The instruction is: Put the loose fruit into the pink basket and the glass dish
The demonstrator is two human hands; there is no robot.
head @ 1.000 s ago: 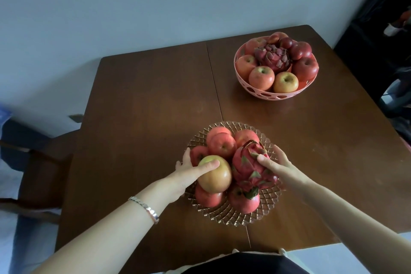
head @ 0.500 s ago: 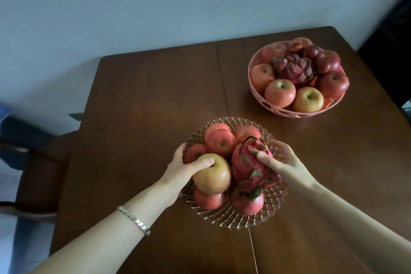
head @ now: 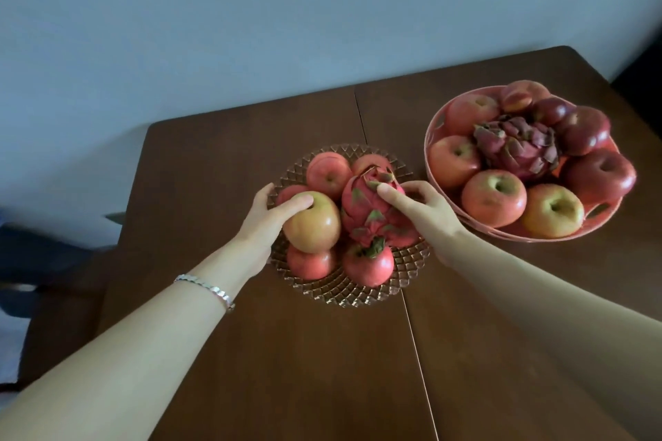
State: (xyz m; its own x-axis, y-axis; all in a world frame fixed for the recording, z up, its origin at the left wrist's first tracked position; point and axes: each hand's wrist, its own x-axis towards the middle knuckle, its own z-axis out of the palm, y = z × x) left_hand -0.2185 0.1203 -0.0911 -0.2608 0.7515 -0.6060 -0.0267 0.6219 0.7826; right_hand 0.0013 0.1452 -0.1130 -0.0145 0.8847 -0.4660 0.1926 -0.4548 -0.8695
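The glass dish [head: 412, 270] sits mid-table, piled with red apples and a pink dragon fruit [head: 365, 211]. My left hand [head: 267, 213] grips a yellow-green apple [head: 315, 225] on the dish's left side, thumb across its top. My right hand [head: 422, 208] holds the dragon fruit from its right, thumb pressed on its upper part. To the right stands the pink basket [head: 435, 125], full of apples with a darker dragon fruit [head: 519, 147] in the middle.
The brown wooden table [head: 222, 161] has a seam running down its middle and ends at a pale wall behind. A dark chair [head: 53, 261] stands off the left edge. I see no loose fruit on the bare tabletop.
The view has swung left and down, so dish and basket sit further right in frame. Both hands keep the same hold on the apple and the dragon fruit in the dish.
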